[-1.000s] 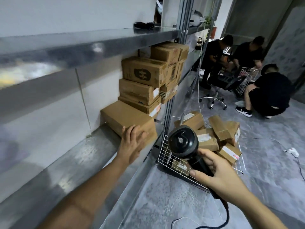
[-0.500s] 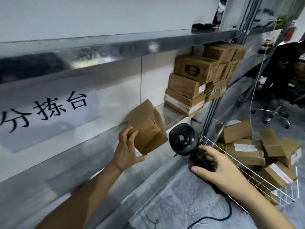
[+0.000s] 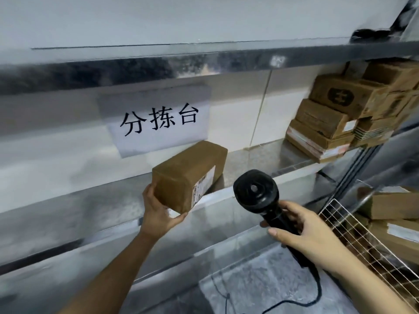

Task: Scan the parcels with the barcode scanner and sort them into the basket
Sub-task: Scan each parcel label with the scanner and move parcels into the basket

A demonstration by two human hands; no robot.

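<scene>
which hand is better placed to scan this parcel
Right. The right hand grips the barcode scanner, its head close beside the label on the parcel. The left hand holds that parcel, so it is likely best used steadying it.

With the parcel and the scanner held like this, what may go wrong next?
The left hand grips only the near end of the brown cardboard parcel, so it may slip. Its white label sits on a side face, so the black handheld scanner in the right hand may miss it. The black cable might snag the white wire basket.
</scene>
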